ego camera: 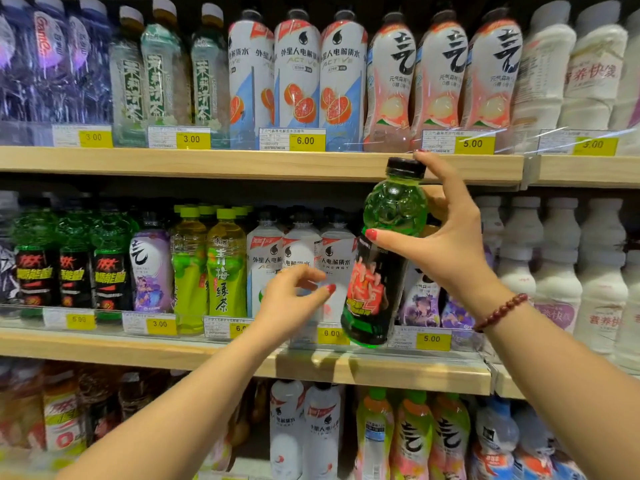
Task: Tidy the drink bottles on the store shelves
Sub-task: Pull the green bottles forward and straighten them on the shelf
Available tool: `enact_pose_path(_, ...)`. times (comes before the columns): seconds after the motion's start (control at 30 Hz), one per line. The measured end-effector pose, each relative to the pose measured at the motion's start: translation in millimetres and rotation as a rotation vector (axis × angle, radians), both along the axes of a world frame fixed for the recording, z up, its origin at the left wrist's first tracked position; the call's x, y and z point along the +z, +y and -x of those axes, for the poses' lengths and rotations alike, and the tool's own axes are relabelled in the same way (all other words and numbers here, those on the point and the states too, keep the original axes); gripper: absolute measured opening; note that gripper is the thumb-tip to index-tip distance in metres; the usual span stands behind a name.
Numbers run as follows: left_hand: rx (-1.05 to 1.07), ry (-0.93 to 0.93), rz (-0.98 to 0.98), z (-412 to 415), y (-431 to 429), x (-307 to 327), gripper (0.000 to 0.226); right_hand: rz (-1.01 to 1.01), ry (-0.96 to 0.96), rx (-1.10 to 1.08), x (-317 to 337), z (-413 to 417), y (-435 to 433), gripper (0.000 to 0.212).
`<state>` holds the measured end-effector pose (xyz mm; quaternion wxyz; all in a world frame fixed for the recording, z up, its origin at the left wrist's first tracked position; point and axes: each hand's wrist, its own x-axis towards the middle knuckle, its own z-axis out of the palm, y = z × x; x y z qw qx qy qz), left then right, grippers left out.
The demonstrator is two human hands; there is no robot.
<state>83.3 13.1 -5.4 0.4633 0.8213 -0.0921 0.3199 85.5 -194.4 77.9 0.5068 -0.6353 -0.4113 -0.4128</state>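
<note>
A green energy drink bottle (384, 258) with a black cap and a black and red label hangs tilted in front of the middle shelf (415, 372). My right hand (446, 237) grips it at the neck and shoulder. My left hand (294, 299) floats just left of the bottle, fingers apart, touching nothing, in front of white electrolyte water bottles (301, 258). Three matching green bottles (74, 258) stand at the left end of the same shelf.
The top shelf (263, 164) carries tea, white grapefruit and pink peach bottles. Green tea bottles (225, 268) and purple bottles (152, 268) fill the middle shelf, with white milk drink bottles (561, 268) at the right. Yellow price tags line the shelf edges. More bottles stand below.
</note>
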Motion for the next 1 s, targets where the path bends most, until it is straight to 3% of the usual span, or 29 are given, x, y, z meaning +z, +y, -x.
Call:
enact_pose_path(0.07,-0.119,0.001,0.201,12.4,6.1,10.1,0.005,-0.005,0.045,0.045,-2.4,2.1,7.0,0.088)
enact_pose_path(0.13,-0.282,0.049,0.274,26.1,11.1,14.3,0.020,0.003,0.097,0.090,-6.3,2.0,16.8,0.088)
enact_pose_path(0.23,-0.463,0.174,0.241,43.4,13.2,7.2,0.039,0.049,0.193,0.177,-12.7,-1.7,35.8,0.089)
enact_pose_path(0.33,-0.486,0.233,0.209,58.7,11.8,-5.5,0.044,0.084,0.278,0.271,-19.9,-4.2,54.4,0.089)
enact_pose_path(0.6,-0.247,0.214,0.299,94.7,38.1,-20.3,0.027,0.138,0.421,0.524,-42.1,4.9,101.1,0.092)
enact_pose_path(1.0,0.167,0.175,0.353,147.9,106.3,-50.6,0.048,0.415,0.447,0.672,-71.4,18.2,184.3,0.087)
